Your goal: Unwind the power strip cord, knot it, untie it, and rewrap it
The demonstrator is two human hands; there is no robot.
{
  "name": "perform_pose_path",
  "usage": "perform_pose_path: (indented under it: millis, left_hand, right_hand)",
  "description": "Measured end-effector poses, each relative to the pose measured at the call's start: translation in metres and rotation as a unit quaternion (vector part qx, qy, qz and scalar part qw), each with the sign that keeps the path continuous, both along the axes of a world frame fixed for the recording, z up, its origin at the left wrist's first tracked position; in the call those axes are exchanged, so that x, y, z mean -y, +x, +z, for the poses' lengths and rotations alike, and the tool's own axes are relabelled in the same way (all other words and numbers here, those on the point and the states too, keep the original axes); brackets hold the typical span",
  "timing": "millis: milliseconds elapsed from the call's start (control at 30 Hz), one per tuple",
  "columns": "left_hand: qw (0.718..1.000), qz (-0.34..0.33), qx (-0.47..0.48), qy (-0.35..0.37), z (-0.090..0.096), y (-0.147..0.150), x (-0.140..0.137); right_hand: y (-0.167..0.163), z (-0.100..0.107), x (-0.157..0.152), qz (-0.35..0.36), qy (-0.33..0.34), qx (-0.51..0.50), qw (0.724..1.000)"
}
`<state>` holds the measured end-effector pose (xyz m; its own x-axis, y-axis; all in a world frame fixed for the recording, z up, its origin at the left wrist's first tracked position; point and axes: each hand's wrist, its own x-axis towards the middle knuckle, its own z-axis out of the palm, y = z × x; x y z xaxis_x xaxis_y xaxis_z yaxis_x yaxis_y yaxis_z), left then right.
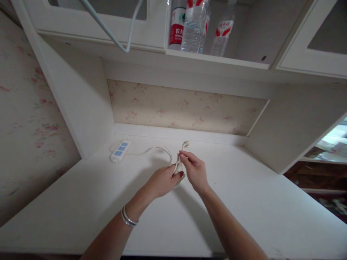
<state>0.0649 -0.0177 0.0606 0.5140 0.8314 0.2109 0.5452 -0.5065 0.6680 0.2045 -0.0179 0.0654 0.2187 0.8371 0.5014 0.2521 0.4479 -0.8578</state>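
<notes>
The left hand (165, 179) is closed around a gathered bundle of white cord (177, 167), its fingers curled over the loops and its thumb side turned toward the other hand, with silver bangles (128, 217) on the wrist. Just to its right, the right hand (195, 170) pinches the same cord between thumb and fingertips, held a little higher, so the two hands nearly touch with the bundle between them. The plug end (185, 144) of the cord sticks up just beyond the right hand's fingertips, toward the far side. From the bundle the cord runs left in a loose arc across the white table (244, 202) to a white power strip (120, 150) with blue sockets, which lies flat at the far left of the table, close to the white side panel. Both hands hover just above the middle of the table, their shadows falling toward the near edge. Behind the table a strip of pale floral wallpaper (184, 108) fills the back of the alcove. Above it a shelf (217, 59) carries clear plastic water bottles (193, 25) with red labels, and a pale cable (114, 36) hangs in front of the upper left cabinet.
</notes>
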Motion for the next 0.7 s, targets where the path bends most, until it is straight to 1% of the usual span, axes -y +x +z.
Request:
perform_pose_path:
  millis: [67,133,267,333,367,433,533,600,700]
  left_hand:
    - [1.000,0.002,-0.022,0.020,-0.001,-0.003,-0.001]
    - [0.999,0.003,-0.041,0.033,-0.001,-0.004,-0.001]
    - [0.998,-0.016,-0.046,0.045,-0.003,-0.008,0.000]
    - [0.998,-0.036,-0.040,0.040,-0.005,-0.009,-0.001]
    - [0.997,-0.051,-0.035,0.035,-0.006,-0.010,-0.001]
    - [0.996,-0.087,-0.018,0.032,-0.006,-0.013,0.000]
    - [0.992,-0.123,0.017,0.017,-0.003,-0.016,0.001]
    - [0.990,-0.138,0.037,-0.015,0.000,-0.019,0.001]
    - [0.985,-0.140,0.073,-0.073,0.003,-0.024,-0.001]
  right_hand:
    - [0.003,0.001,-0.004,0.020,0.002,0.005,1.000]
    - [0.007,0.000,-0.008,0.051,-0.013,-0.010,0.999]
    - [0.012,-0.005,-0.015,0.153,-0.069,-0.045,0.985]
    - [0.013,-0.009,-0.016,0.204,-0.082,-0.041,0.975]
    - [0.014,-0.011,-0.016,0.219,-0.083,-0.030,0.972]
    - [0.014,-0.016,-0.017,0.220,-0.081,0.009,0.972]
    - [0.015,-0.020,-0.018,0.165,-0.060,0.085,0.981]
    - [0.016,-0.020,-0.018,0.137,-0.030,0.132,0.981]
    - [0.016,-0.017,-0.016,0.132,-0.001,0.181,0.975]
